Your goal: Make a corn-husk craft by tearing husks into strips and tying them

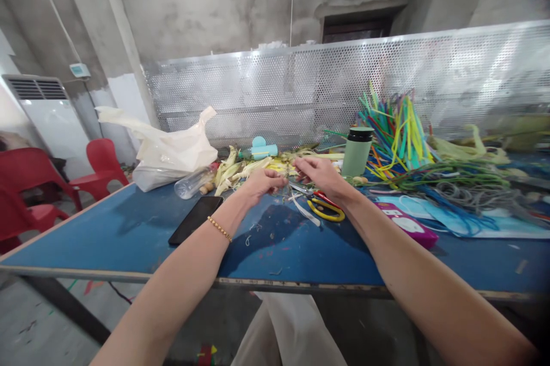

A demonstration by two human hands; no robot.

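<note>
My left hand is over the middle of the blue table, thumb and fingers pinched on something too small to make out. Close by on the right, my right hand also has its fingers bent together, and what they hold is too blurred to name. Scissors with yellow and red handles lie just below my right hand, partly covered by it. A whitish strip lies beside their blades. Behind both hands spreads a heap of pale dried corn husks.
To the left are a black phone, a clear plastic bottle and a white plastic bag. A green flask, colourful strips, a purple box and tangled cords are on the right. A perforated metal panel stands behind.
</note>
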